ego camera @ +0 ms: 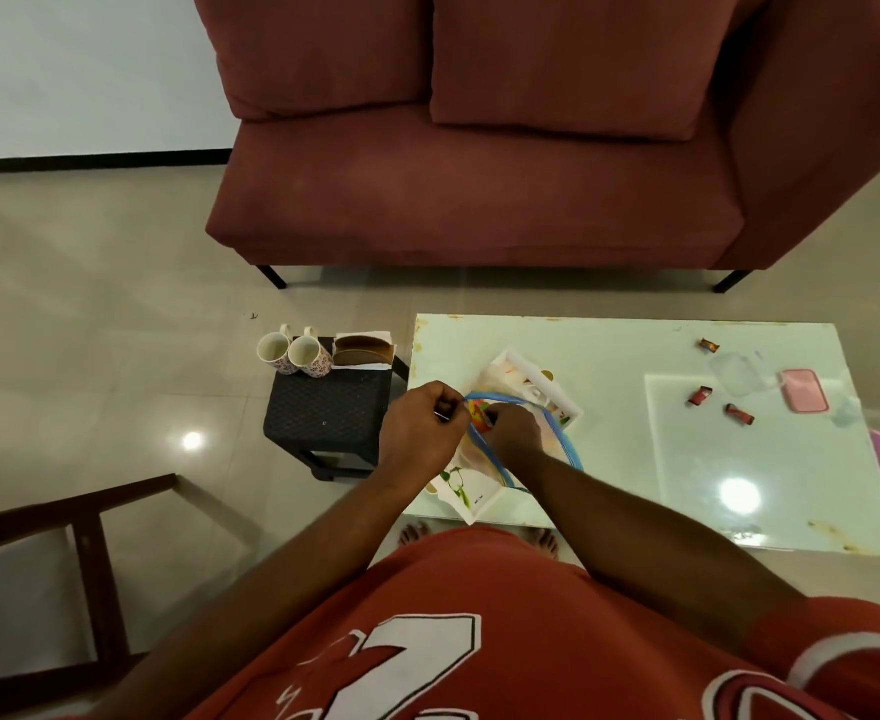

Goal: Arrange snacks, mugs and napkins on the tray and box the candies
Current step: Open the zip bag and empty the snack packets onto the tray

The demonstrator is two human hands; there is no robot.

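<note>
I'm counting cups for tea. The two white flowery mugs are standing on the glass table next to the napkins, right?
No. The head view shows the two white flowery mugs standing on the black woven-pattern stool, not the glass table, next to the napkins.

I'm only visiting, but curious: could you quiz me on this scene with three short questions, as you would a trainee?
1. True or false: the two mugs stand on the dark stool beside the table.
2. How many wrapped candies lie loose on the table?
3. The left hand and right hand both grip: A) a mug B) a blue-rimmed clear bag C) a spoon
Key: 1 true; 2 three; 3 B.
</note>
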